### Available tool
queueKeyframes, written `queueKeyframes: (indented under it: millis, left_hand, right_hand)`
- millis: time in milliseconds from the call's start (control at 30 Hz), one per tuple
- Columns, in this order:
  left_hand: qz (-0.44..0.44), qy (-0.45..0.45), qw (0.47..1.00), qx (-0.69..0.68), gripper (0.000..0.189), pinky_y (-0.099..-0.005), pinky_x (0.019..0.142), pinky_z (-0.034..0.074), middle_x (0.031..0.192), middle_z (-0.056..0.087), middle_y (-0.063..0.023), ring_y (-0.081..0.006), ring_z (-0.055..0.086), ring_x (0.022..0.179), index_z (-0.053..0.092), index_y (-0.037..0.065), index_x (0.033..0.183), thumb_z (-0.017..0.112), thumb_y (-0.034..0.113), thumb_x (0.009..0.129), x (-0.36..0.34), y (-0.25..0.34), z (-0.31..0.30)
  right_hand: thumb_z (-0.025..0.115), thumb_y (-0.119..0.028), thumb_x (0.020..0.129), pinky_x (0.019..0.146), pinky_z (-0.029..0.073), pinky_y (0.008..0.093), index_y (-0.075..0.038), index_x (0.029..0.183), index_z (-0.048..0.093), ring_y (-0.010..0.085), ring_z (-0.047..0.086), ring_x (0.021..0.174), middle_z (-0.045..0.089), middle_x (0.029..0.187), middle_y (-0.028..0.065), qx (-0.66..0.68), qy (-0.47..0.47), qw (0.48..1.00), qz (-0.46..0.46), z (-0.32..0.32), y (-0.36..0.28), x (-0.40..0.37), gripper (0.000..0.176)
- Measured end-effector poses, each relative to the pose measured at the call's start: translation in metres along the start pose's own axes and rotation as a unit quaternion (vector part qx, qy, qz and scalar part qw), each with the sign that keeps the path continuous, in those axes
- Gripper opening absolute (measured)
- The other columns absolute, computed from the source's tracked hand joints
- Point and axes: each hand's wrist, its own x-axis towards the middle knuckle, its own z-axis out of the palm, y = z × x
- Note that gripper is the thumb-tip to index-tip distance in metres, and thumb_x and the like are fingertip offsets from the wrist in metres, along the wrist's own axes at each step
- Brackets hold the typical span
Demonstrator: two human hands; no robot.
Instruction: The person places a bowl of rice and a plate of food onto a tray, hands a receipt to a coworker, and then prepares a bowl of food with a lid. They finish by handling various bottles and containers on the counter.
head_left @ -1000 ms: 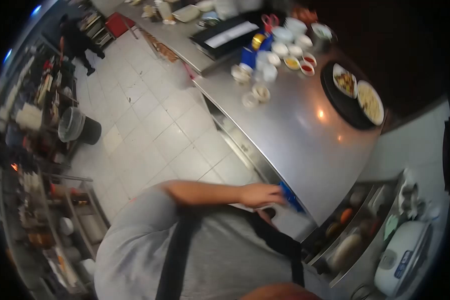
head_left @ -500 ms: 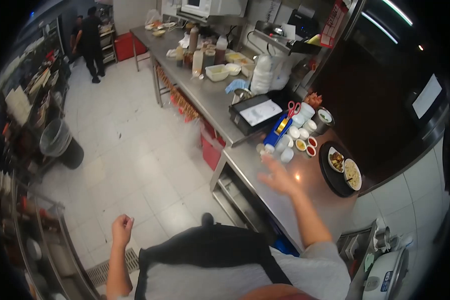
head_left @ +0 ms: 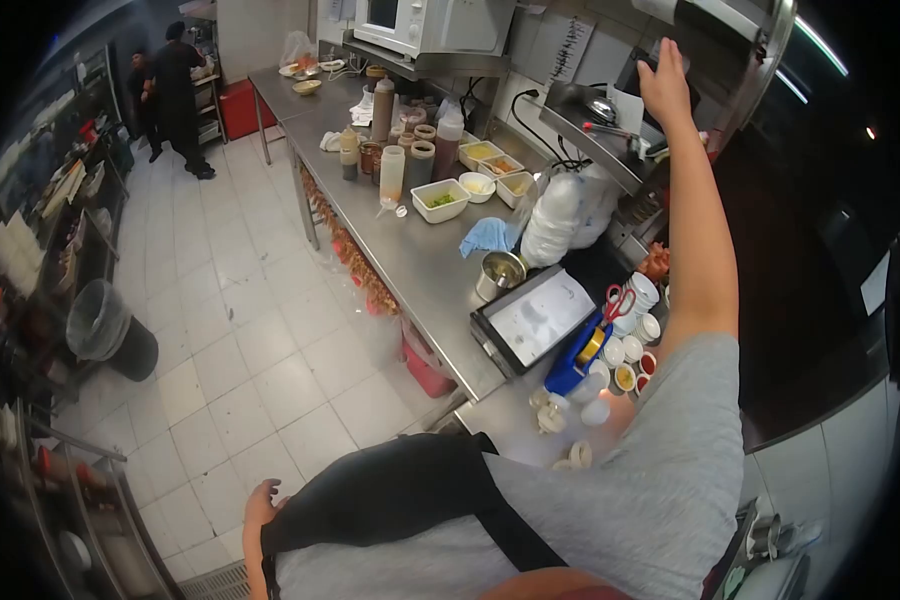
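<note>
My right hand (head_left: pixel 667 88) is raised at the upper right, arm stretched out, fingers extended and nothing in it. It overlaps a dark device (head_left: pixel 625 78) on a metal wall shelf (head_left: pixel 585 142), close to a white slip of paper (head_left: pixel 624 110). Low beside my black apron (head_left: pixel 390 495), my left hand (head_left: pixel 262 503) hangs over the floor, fingers loosely bent and apart, empty. Under my right arm lie a blue tape dispenser (head_left: pixel 570 368), red-handled scissors (head_left: pixel 618 303) and small sauce cups (head_left: pixel 625 377).
A steel counter (head_left: pixel 425 300) runs away ahead with squeeze bottles (head_left: pixel 391 175), a white tub of chopped greens (head_left: pixel 440 201) and a blue cloth (head_left: pixel 489 237). A lined bin (head_left: pixel 115 330) stands left on the tiled floor. Two people (head_left: pixel 177 100) stand at the far end.
My right hand has risen from over the counter to the wall shelf. My left hand has gone from closed to loosely spread, lower by the apron. The view has shifted along the counter.
</note>
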Motion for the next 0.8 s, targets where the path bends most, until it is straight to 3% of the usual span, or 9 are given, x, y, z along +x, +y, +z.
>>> queueKeyframes:
  millis: [167, 200, 233, 300, 333, 433, 533, 633, 800]
  left_hand:
    - [-0.007, -0.035, 0.998, -0.055, 0.041, -0.0385, 0.073, 0.05, 0.098, 0.065, -0.0165, -0.0298, 0.062, 0.086, 0.057, 0.008, 0.114, 0.066, 0.013, 0.074, 0.063, -0.012, -0.004]
    - [0.0, -0.045, 0.997, -0.06, 0.042, -0.0383, 0.073, 0.05, 0.098, 0.065, -0.0166, -0.0299, 0.062, 0.086, 0.057, 0.008, 0.114, 0.066, 0.014, 0.074, 0.079, -0.022, -0.006]
    - [0.007, -0.055, 0.997, -0.063, 0.042, -0.0382, 0.074, 0.049, 0.097, 0.065, -0.0166, -0.03, 0.062, 0.086, 0.058, 0.008, 0.114, 0.065, 0.014, 0.073, 0.101, -0.025, -0.013]
    - [0.001, -0.072, 0.997, -0.002, 0.04, -0.0382, 0.074, 0.049, 0.096, 0.065, -0.0165, -0.0298, 0.062, 0.085, 0.058, 0.008, 0.113, 0.066, 0.013, 0.074, 0.148, -0.012, -0.033]
    - [-0.001, -0.08, 0.996, 0.029, 0.039, -0.0382, 0.074, 0.049, 0.096, 0.065, -0.0165, -0.0297, 0.062, 0.085, 0.058, 0.008, 0.113, 0.066, 0.012, 0.075, 0.171, -0.004, -0.044]
    - [0.071, -0.054, 0.994, 0.069, 0.038, -0.0382, 0.074, 0.049, 0.094, 0.065, -0.0159, -0.0288, 0.062, 0.084, 0.059, 0.008, 0.11, 0.07, 0.013, 0.074, 0.238, 0.033, -0.081]
    - [0.105, -0.055, 0.992, 0.037, 0.048, -0.0401, 0.074, 0.049, 0.096, 0.064, -0.0158, -0.0318, 0.061, 0.084, 0.058, 0.008, 0.11, 0.078, 0.02, 0.067, 0.313, 0.053, -0.121]
    - [0.135, -0.07, 0.987, 0.058, 0.051, -0.0406, 0.075, 0.049, 0.097, 0.063, -0.0158, -0.0325, 0.061, 0.086, 0.057, 0.007, 0.11, 0.078, 0.019, 0.066, 0.374, 0.082, -0.164]
    - [0.208, -0.017, 0.971, 0.121, 0.051, -0.0389, 0.079, 0.048, 0.1, 0.062, -0.0151, -0.0287, 0.059, 0.091, 0.056, 0.006, 0.115, 0.075, 0.013, 0.068, 0.458, 0.114, -0.225]
  right_hand:
    - [0.051, -0.024, 0.086, 0.108, 0.03, 0.045, 0.007, 0.137, 0.026, 0.0418, 0.029, 0.131, 0.031, 0.14, 0.0283, -0.15, -0.03, 0.987, -0.045, 0.098, 0.017, 0.008, 0.065]
    - [0.05, -0.023, 0.085, 0.105, 0.034, 0.0451, 0.006, 0.14, 0.019, 0.0404, 0.027, 0.133, 0.024, 0.145, 0.0259, -0.187, -0.126, 0.973, 0.05, 0.084, -0.015, -0.004, 0.069]
    - [0.048, -0.021, 0.084, 0.102, 0.036, 0.0462, 0.006, 0.133, 0.038, 0.0395, 0.033, 0.13, 0.034, 0.141, 0.0253, -0.241, -0.175, 0.952, 0.064, 0.099, -0.007, -0.022, 0.056]
    - [0.045, -0.018, 0.083, 0.103, 0.035, 0.039, 0.0, 0.098, 0.069, 0.0383, 0.046, 0.12, 0.054, 0.122, 0.0255, -0.233, -0.555, 0.798, 0.041, 0.071, -0.037, -0.01, 0.034]
    - [0.045, -0.016, 0.083, 0.105, 0.033, 0.0364, 0.003, 0.112, 0.062, 0.0368, 0.042, 0.125, 0.048, 0.13, 0.0265, -0.262, -0.556, 0.787, 0.047, 0.065, -0.046, -0.012, 0.039]
    - [0.046, -0.013, 0.084, 0.109, 0.028, 0.036, 0.01, 0.129, 0.043, 0.0344, 0.031, 0.133, 0.03, 0.142, 0.0281, -0.179, -0.305, 0.93, 0.097, 0.097, 0.002, -0.046, 0.05]
    - [0.05, -0.013, 0.082, 0.105, 0.033, 0.0354, 0.005, 0.125, 0.05, 0.0338, 0.04, 0.128, 0.039, 0.137, 0.0268, -0.201, -0.402, 0.89, 0.08, 0.086, -0.015, -0.045, 0.046]
    - [0.053, -0.012, 0.08, 0.1, 0.039, 0.0355, -0.003, 0.119, 0.059, 0.0319, 0.051, 0.118, 0.053, 0.126, 0.0227, -0.085, -0.392, 0.884, 0.242, 0.074, -0.007, -0.007, 0.04]
    - [0.051, -0.01, 0.079, 0.081, 0.048, 0.0327, -0.009, 0.092, 0.068, 0.0239, 0.065, 0.089, 0.069, 0.088, 0.0089, -0.085, 0.074, 0.951, 0.288, 0.06, 0.059, 0.031, 0.022]
